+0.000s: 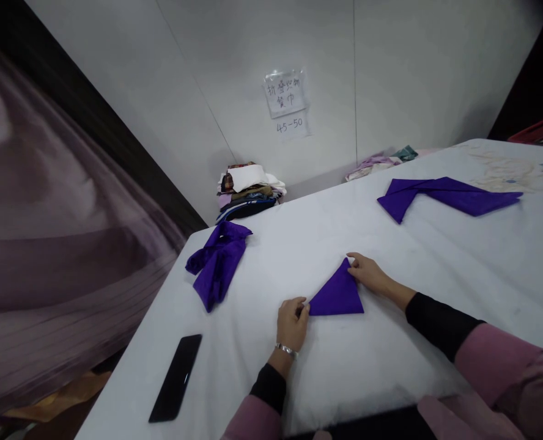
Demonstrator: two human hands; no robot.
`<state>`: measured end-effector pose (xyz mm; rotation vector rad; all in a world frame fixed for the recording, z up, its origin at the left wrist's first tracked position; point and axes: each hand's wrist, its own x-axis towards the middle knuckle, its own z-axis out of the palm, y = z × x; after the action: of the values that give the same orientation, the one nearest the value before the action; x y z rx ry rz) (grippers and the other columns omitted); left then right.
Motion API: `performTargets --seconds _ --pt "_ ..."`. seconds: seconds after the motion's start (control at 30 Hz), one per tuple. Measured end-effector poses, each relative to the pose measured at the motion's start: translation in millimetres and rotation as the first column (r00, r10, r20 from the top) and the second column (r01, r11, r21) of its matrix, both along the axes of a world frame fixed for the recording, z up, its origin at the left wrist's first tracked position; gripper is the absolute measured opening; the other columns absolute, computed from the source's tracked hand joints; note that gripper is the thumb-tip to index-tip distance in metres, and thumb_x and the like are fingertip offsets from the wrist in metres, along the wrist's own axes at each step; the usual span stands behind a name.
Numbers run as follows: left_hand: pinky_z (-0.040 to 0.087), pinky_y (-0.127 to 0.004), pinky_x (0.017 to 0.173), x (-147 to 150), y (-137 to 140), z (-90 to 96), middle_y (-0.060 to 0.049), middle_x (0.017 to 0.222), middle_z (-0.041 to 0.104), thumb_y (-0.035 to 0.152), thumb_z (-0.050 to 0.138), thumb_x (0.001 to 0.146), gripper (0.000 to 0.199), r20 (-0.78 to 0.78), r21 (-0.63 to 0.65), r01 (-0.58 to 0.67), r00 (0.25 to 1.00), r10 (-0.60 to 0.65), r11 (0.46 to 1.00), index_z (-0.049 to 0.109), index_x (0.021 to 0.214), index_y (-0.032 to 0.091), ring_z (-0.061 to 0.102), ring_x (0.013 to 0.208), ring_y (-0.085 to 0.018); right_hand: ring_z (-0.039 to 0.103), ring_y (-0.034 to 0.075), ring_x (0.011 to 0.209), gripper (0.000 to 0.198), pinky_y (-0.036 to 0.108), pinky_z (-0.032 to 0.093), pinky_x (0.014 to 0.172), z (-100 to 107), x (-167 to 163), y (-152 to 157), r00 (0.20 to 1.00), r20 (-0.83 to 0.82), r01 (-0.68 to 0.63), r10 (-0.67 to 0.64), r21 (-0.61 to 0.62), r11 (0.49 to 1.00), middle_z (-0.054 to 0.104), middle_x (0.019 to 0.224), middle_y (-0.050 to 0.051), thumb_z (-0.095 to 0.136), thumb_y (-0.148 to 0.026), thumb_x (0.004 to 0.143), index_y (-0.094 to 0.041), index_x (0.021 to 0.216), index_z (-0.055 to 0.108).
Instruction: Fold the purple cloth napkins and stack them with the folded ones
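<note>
A purple cloth napkin (pixel 339 294), folded into a triangle, lies on the white-covered table (pixel 391 360) in front of me. My left hand (pixel 292 322), with a silver bracelet at the wrist, pinches the napkin's left corner between thumb and fingers. At its top corner, my right hand (pixel 365 272) grips the cloth between thumb and forefinger. The lower right corner lies free on the table.
A crumpled purple cloth (pixel 223 260) lies to the left, and another long purple cloth (pixel 464 194) at the back right. A black phone-like slab (pixel 176 379) rests near the left edge. Folded clothes (pixel 248 192) are stacked by the wall, below a handwritten sign (pixel 286 96).
</note>
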<state>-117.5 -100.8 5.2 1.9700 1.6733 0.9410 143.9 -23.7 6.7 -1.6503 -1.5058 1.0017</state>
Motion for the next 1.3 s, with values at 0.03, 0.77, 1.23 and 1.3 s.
performTargets --seconds 0.03,0.77,1.23,1.3 --pt "0.047 -0.037 0.080 0 0 -0.8 -0.003 0.083 0.064 0.027 0.053 0.082 0.019 0.003 0.004 -0.007 1.000 0.007 1.000 0.064 0.096 0.021 0.058 0.084 -0.019 0.055 0.012 0.061 0.048 0.023 0.041 0.058 -1 0 0 1.000 0.000 0.002 -0.002 -0.001 1.000 0.060 0.072 -0.002 0.053 -0.014 0.074 -0.016 0.122 0.050" --pt "0.044 -0.039 0.080 2 -1 -0.9 -0.002 0.077 0.066 0.024 0.056 0.079 0.016 -0.067 0.037 -0.053 0.996 0.055 0.998 0.065 0.092 0.021 0.058 0.082 -0.020 0.057 0.015 0.066 0.028 0.024 0.037 0.057 4 -2 10 0.977 0.214 -0.004 0.010 -0.026 1.000 0.064 0.075 0.002 0.057 -0.017 0.073 -0.017 0.101 0.053" --pt "0.044 -0.037 0.081 -1 -5 -0.2 -0.002 0.079 0.065 0.015 0.058 0.077 0.018 -0.086 0.035 -0.069 0.994 0.072 0.997 0.065 0.093 0.021 0.057 0.085 -0.020 0.055 0.016 0.069 0.013 0.025 0.036 0.061 8 -1 7 0.920 0.389 -0.060 0.053 0.006 0.998 0.061 0.075 0.003 0.052 -0.021 0.078 -0.020 0.091 0.056" --pt "0.043 -0.037 0.081 -1 -5 -0.1 -0.002 0.079 0.065 0.015 0.057 0.078 0.018 -0.088 0.025 -0.074 0.993 0.076 0.997 0.065 0.093 0.022 0.057 0.086 -0.020 0.055 0.016 0.069 0.014 0.025 0.036 0.061 7 -1 7 0.914 0.401 -0.065 0.057 0.006 0.998 0.061 0.075 0.003 0.052 -0.022 0.079 -0.021 0.093 0.056"
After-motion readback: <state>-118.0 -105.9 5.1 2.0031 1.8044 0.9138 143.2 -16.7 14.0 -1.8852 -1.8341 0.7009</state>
